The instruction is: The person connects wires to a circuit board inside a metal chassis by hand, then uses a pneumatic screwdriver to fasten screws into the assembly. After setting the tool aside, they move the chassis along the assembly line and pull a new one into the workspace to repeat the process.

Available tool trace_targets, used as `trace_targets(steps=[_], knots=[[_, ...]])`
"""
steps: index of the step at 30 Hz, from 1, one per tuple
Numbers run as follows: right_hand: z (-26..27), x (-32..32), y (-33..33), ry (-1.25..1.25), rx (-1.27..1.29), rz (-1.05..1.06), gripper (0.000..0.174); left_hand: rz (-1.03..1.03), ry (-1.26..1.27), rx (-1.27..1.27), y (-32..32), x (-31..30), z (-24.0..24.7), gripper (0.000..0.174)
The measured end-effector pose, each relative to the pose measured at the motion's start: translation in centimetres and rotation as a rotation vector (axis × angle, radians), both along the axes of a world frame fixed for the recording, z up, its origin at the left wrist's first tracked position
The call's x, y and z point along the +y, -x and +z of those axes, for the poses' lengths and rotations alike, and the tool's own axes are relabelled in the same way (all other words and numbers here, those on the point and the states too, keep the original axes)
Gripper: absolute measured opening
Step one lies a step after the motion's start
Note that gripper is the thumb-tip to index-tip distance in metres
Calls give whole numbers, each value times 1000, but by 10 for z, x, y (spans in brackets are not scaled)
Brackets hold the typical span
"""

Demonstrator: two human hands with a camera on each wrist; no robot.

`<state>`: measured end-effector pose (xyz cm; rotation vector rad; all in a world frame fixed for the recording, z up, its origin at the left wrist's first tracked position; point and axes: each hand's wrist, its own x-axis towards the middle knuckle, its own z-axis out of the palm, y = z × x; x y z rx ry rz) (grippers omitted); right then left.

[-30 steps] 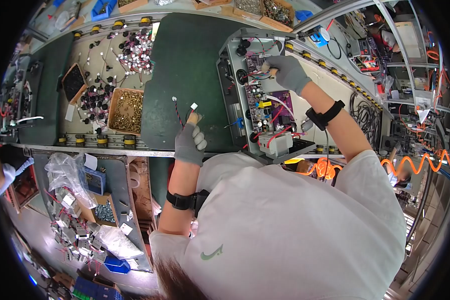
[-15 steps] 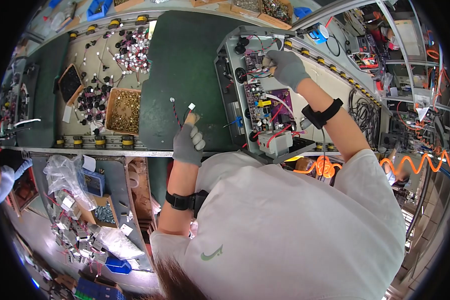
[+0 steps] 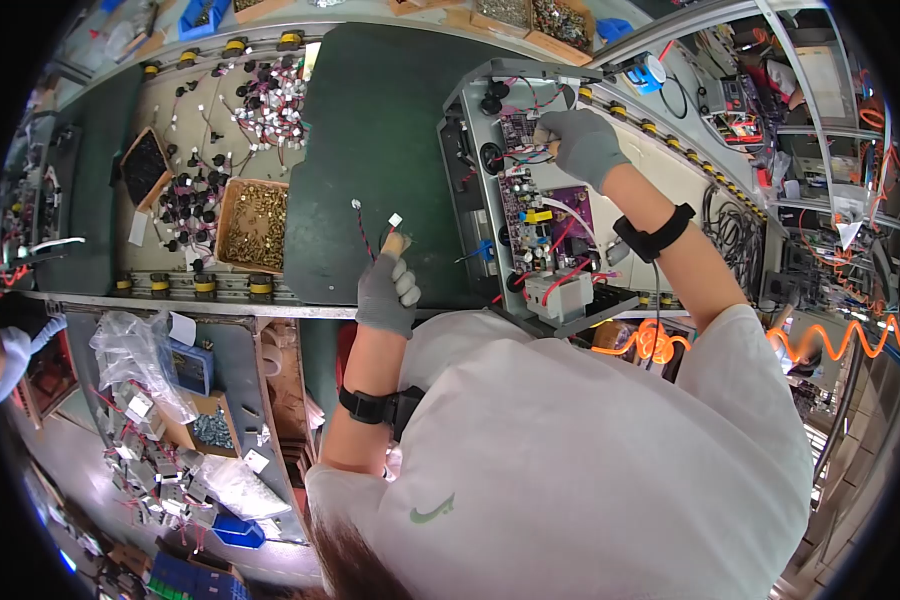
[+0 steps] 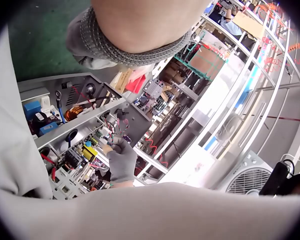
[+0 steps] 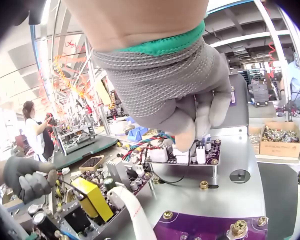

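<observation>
My gloved left hand [image 3: 385,290] pinches a thin twisted red-and-black cable [image 3: 364,230], whose white plug [image 3: 395,220] and other end stick out past the thumb. It is held over the green mat, left of an open metal chassis [image 3: 453,105]. Inside that chassis, my gloved right hand [image 3: 584,146] has its thumb and fingers bent round a white connector [image 5: 182,156] on a small purple circuit board [image 5: 212,150]. Colored wires [image 5: 152,142] run to this board. A larger purple board [image 5: 205,227] and a power board with a yellow transformer [image 5: 92,197] sit nearby.
The green mat [image 3: 370,120] lies left of the chassis. Beyond it are a box of brass fittings [image 3: 252,225], a tray of black parts [image 3: 148,170] and heaped wired parts [image 3: 270,100]. Black cables [image 3: 725,230] lie to the right. An orange coiled hose [image 3: 655,342] hangs near the front edge.
The view shifts slightly. My left hand keeps its hold on the cable, and my right hand stays at the same small board with only slight finger movement.
</observation>
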<state>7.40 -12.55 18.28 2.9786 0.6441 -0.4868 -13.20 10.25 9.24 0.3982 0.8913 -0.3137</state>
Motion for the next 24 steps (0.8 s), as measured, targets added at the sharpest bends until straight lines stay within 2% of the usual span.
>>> trace_targets(steps=[2,4,5,7,9,14,17,22,24], knots=[[0,-7,-2,-15,30,-18,18,1,3,11,0,-1,-1,21],[-6,-16,4,31,-127,118,18,4,8,23,0,-2,-3,21],[-7,-18,5,30,-130,121,18,5,18,21,0,-3,-5,20],[-4,-17,14,22,-204,270,17,6,26,19,0,-4,-5,20],[1,-14,13,87,-125,213,14,2,11,12,-2,-6,-3,20],[-19,-29,-10,-92,-35,225,14,9,33,-18,0,-8,-8,21],[-21,-26,-15,-72,3,227,13,15,28,-22,-2,-8,-6,21],[-24,-24,-7,-83,-74,195,12,25,39,-82,-9,-9,4,21],[-29,-28,-4,-135,-102,177,11,-93,-95,-183,-15,-10,18,26]])
